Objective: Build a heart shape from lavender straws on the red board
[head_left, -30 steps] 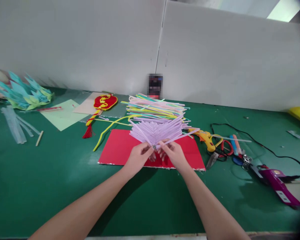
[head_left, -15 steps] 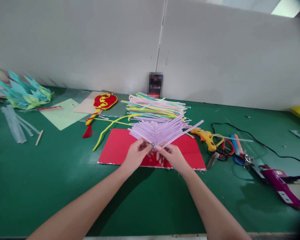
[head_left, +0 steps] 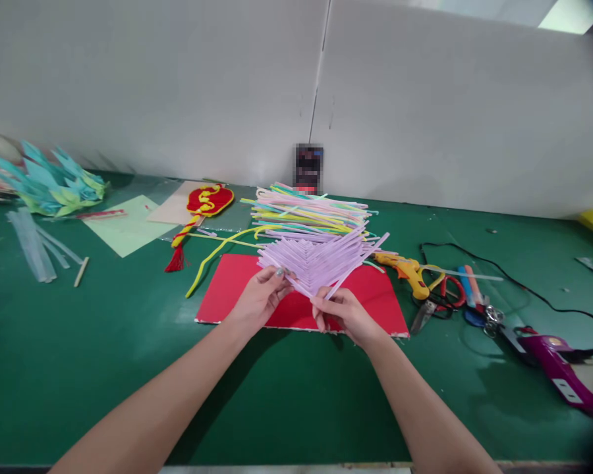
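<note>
A woven fan of pale purple paper strips (head_left: 316, 260) lies over a red card sheet (head_left: 237, 293) on the green table. My left hand (head_left: 259, 297) grips the fan's left lower edge, thumb on top. At the fan's tip, my right hand (head_left: 340, 313) pinches a single purple strip (head_left: 360, 263) that runs up to the right across the weave. Behind the fan sits a pile of pastel strips (head_left: 309, 210).
To the right lie a yellow glue gun (head_left: 408, 270), scissors (head_left: 432, 299), a purple glue gun (head_left: 556, 368) with a black cord (head_left: 548, 303). On the left are a red and yellow tasselled ornament (head_left: 205, 204), light green paper (head_left: 121, 227), clear sticks (head_left: 32, 243) and a teal paper piece (head_left: 49, 184).
My left hand slid from the fan's tip up its left edge. My right hand drew the single strip down and swung its far end closer to the weave.
</note>
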Available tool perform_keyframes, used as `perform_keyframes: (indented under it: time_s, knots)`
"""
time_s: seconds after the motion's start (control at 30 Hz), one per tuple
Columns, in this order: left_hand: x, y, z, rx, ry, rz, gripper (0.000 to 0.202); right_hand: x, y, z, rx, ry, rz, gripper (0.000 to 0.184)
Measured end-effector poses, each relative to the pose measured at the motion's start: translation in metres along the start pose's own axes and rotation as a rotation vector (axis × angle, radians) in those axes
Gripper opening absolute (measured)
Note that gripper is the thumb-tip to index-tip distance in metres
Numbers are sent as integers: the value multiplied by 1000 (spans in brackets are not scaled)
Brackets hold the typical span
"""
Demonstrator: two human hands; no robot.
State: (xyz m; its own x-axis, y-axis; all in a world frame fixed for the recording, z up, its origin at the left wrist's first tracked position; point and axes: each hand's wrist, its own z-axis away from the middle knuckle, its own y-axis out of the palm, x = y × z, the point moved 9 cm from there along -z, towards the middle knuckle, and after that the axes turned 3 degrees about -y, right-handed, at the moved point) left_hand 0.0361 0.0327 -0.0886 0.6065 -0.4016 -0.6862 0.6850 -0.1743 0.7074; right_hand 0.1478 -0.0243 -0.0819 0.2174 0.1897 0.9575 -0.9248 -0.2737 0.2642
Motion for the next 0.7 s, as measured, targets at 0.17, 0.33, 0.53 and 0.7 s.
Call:
perform_keyframes:
  time_s: [0.17,0.33,0.53,0.7]
  knots:
    - [-4,-6,-1,-30,-1,112,21,2,-3,0,-8,-1,13,30]
    - [-2,-13,-1,-110,-5,183,15,2,-3,-1,-11,-10,16,30]
    - [-3,-13,1,-194,-44,203,17,-1,-6,0,-23,36,19,30]
    - [-6,-5,4,-215,-85,215,13,-1,-9,1,-17,44,35,29]
